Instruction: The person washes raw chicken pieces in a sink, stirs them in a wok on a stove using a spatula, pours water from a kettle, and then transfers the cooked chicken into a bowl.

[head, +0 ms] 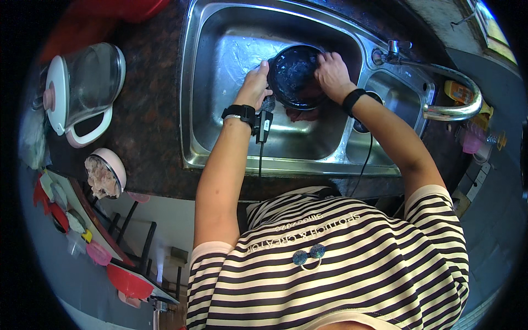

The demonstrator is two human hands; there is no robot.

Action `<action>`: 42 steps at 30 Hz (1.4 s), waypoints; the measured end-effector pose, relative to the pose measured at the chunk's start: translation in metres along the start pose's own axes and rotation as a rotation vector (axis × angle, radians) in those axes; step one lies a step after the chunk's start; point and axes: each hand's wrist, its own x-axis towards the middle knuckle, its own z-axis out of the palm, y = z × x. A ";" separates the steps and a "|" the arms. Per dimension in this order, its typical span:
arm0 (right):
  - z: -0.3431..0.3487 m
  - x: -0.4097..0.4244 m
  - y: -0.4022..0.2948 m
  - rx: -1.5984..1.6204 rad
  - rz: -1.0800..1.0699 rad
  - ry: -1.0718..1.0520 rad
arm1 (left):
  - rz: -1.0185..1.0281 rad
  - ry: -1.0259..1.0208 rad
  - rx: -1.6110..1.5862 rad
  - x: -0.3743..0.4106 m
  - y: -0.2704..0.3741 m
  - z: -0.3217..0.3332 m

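Note:
Over the large basin of a steel sink [264, 163], my left hand [253, 84] grips the left rim of a dark round bowl [295, 78], thumb up on the edge. The bowl is tilted, and its inside looks wet. At its right side is my right hand [332, 74], with fingers curled at the rim; whether they hold the rim or something inside is hidden. A dark scouring pad [268, 104] shows just below my left fingers. Something dark reddish [303, 114] lies under the bowl's near edge.
A curved chrome faucet [453, 111] reaches over the small right basin [385, 95], which holds a dark round vessel. Left on the counter are a glass jug with a white handle [88, 86] and a pink bowl of pale food [117, 165]. Bottles stand far right.

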 end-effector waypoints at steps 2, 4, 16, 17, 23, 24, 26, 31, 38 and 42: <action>-0.013 0.014 0.009 0.032 -0.081 0.208 | 0.014 -0.032 0.089 -0.002 0.003 0.000; -0.020 0.030 0.004 0.031 -0.228 0.424 | 0.018 0.001 0.174 -0.002 0.004 0.007; 0.014 -0.038 -0.047 0.151 -0.050 -0.077 | -0.001 0.020 0.293 0.012 -0.002 0.001; 0.008 -0.033 -0.053 0.501 -0.008 -0.217 | -0.003 0.017 0.277 0.011 -0.001 0.002; -0.008 0.026 -0.065 1.420 0.384 0.043 | -0.005 -0.020 0.194 0.014 -0.004 -0.004; 0.002 0.031 -0.056 1.481 0.486 0.147 | 0.002 -0.017 0.172 0.016 -0.007 -0.007; 0.000 0.023 -0.036 1.557 0.751 0.270 | -0.017 0.003 0.148 0.004 0.001 0.000; -0.008 0.006 -0.012 2.107 1.166 0.470 | -0.022 -0.041 0.122 0.000 0.007 0.001; 0.001 0.054 -0.069 1.951 0.549 0.295 | -0.006 -0.009 0.143 -0.010 0.017 0.010; 0.017 0.045 -0.085 1.174 0.128 0.346 | -0.033 -0.154 0.092 0.002 0.010 -0.002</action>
